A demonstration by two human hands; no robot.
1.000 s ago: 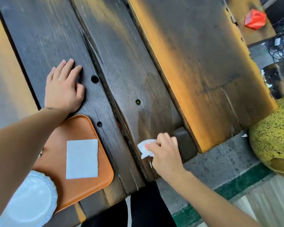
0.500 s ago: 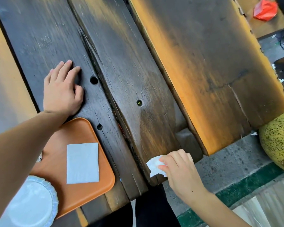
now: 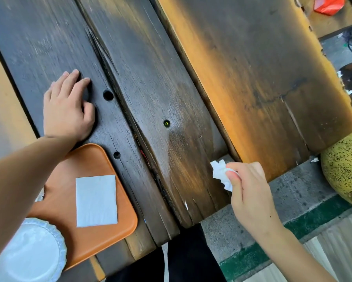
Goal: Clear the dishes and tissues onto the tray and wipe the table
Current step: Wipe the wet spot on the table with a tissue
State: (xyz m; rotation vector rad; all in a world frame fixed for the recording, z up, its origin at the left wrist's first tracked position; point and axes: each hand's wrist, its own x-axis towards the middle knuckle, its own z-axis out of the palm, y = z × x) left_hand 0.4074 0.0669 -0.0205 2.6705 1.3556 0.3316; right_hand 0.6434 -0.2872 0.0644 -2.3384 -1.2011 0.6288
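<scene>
My right hand (image 3: 250, 192) pinches a crumpled white tissue (image 3: 220, 173) at the near edge of the dark wooden table (image 3: 160, 82), where the wood looks damp. My left hand (image 3: 66, 107) lies flat, palm down, on the table just beyond the orange tray (image 3: 61, 196). On the tray rests a flat square white tissue (image 3: 96, 200). A white paper plate (image 3: 26, 253) sits on the tray's near left corner. My left forearm covers part of the tray.
Round holes (image 3: 108, 95) pierce the left plank. A yellow speckled rounded object (image 3: 345, 163) sits at the right beside the table's end. A red item (image 3: 328, 4) lies on a far surface at top right. Concrete floor with a green stripe (image 3: 289, 226) lies below.
My right hand with the crumpled tissue has slid along the near edge of the table toward the right and lifted slightly. My left hand has stayed flat in place.
</scene>
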